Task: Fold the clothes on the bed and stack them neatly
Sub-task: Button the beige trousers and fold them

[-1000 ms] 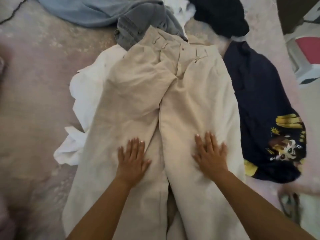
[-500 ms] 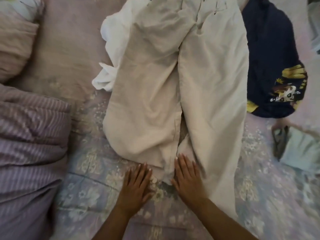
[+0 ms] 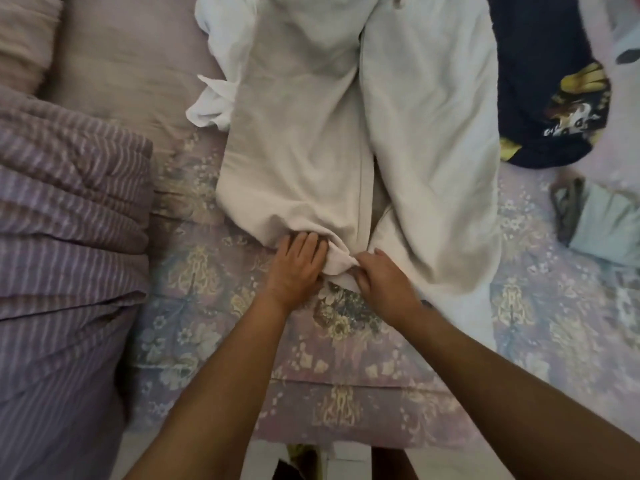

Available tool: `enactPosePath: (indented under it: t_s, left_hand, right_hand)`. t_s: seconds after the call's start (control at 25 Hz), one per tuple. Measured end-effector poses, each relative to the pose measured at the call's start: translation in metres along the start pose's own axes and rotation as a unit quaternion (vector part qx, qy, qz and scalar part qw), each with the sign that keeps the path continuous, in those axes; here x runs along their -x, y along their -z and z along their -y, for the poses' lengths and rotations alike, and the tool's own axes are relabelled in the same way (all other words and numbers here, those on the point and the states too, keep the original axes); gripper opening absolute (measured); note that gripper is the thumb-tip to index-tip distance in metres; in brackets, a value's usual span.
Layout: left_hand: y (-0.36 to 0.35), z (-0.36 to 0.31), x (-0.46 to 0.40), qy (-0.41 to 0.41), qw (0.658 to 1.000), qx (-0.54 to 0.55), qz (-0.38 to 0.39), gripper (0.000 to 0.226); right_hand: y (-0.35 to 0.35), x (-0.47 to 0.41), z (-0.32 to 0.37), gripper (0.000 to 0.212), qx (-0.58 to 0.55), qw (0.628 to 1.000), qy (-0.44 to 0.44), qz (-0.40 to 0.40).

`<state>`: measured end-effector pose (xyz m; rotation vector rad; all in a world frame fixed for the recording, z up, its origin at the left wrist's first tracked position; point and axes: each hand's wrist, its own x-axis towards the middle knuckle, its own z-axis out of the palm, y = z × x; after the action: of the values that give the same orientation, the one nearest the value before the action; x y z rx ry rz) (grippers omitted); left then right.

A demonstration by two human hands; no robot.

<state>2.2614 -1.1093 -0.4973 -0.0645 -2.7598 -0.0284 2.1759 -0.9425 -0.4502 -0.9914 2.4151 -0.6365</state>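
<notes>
A: What's nearest to you?

B: Both hands, at the near hem of the long beige cotton trousers. The left hand lies with its fingers mostly straight on the bunched cuff of the left trouser leg. The right hand has its fingers curled, pinching the same cuff from the other side; the gathered cloth sits between the two hands.

A: And the bed around them?

B: Under the wrists is the mauve floral bedspread. Well left of the left fingers lies a purple striped quilt, folded in thick layers. Well right of the right fingers sits a small pale green folded garment.

A: Further out?

B: The trousers run away from the fingertips, both legs laid side by side and creased. Beyond the left fingers a crumpled white cotton garment pokes out from under the left leg. Beyond and right of the right fingers is a navy printed shirt, unfolded.

A: How far along, then?

B: Early, I'd judge. The trousers are spread but not yet folded, the white and navy pieces look untouched, and only that green piece seems done. No real stack shows yet.
</notes>
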Motion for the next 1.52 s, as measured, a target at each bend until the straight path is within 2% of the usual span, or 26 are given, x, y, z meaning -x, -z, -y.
enactPosePath:
  t_s: [0.08,0.12,0.32,0.44,0.52,0.6,0.8,0.92,1.0,1.08,1.12,1.16,1.24,1.36,1.44,1.52]
  left_hand:
    - [0.027,-0.008,-0.005,0.001,0.999,-0.027,-0.046,0.017]
    - [0.061,-0.02,0.001,0.005,0.997,-0.035,-0.063,0.01]
    - [0.079,-0.03,0.027,0.001,0.993,-0.008,-0.119,0.014]
    - [0.107,-0.037,0.049,-0.038,0.992,0.036,-0.117,0.025]
    - [0.124,-0.045,0.066,-0.064,0.992,0.037,-0.1,0.018]
    - [0.134,-0.059,0.084,-0.078,0.994,0.025,-0.073,0.015]
    - [0.116,-0.086,0.128,-0.134,0.991,-0.013,0.02,0.017]
    - [0.099,-0.077,0.137,-0.009,0.998,-0.052,0.037,0.022]
    - [0.097,-0.07,0.136,0.064,0.994,-0.078,0.044,0.016]
    - [0.1,-0.07,0.135,0.101,0.992,-0.076,0.024,0.011]
    - [0.101,-0.071,0.135,0.106,0.992,-0.068,-0.006,0.016]
    - [0.101,-0.073,0.137,0.102,0.992,-0.059,-0.039,0.023]
    - [0.104,-0.073,0.145,0.076,0.995,-0.026,-0.063,0.027]
    - [0.115,-0.051,0.159,0.025,1.0,-0.013,0.01,0.016]
    - [0.12,-0.027,0.166,-0.034,0.995,-0.004,0.094,0.035]
    - [0.122,-0.011,0.167,-0.063,0.981,-0.017,0.182,0.047]
  right_hand:
    - [0.013,0.018,0.014,0.012,-0.186,0.975,-0.125,0.006]
    - [0.028,0.047,0.029,0.011,-0.205,0.968,-0.142,-0.007]
    - [0.022,0.067,0.021,0.02,-0.15,0.976,-0.156,-0.029]
    - [0.016,0.085,0.037,0.023,-0.246,0.952,-0.17,-0.06]
    - [0.01,0.107,0.046,0.028,-0.318,0.922,-0.209,-0.068]
    - [0.001,0.136,0.048,0.029,-0.325,0.913,-0.239,-0.058]
    - [-0.022,0.189,0.025,0.031,-0.18,0.955,-0.234,0.018]
    - [-0.033,0.177,0.004,0.029,-0.092,0.96,-0.254,0.068]
    - [-0.04,0.169,-0.001,0.027,0.024,0.967,-0.231,0.11]
    - [-0.046,0.165,0.004,0.031,0.171,0.963,-0.169,0.12]
    - [-0.05,0.165,0.01,0.036,0.229,0.956,-0.136,0.124]
    - [-0.053,0.165,0.015,0.039,0.264,0.95,-0.105,0.126]
    - [-0.057,0.164,0.025,0.031,0.293,0.943,-0.077,0.141]
    - [-0.049,0.158,0.025,0.026,0.326,0.926,-0.1,0.162]
    - [-0.041,0.158,0.024,0.03,0.332,0.925,-0.091,0.163]
    - [-0.038,0.158,0.028,0.036,0.359,0.916,-0.038,0.175]
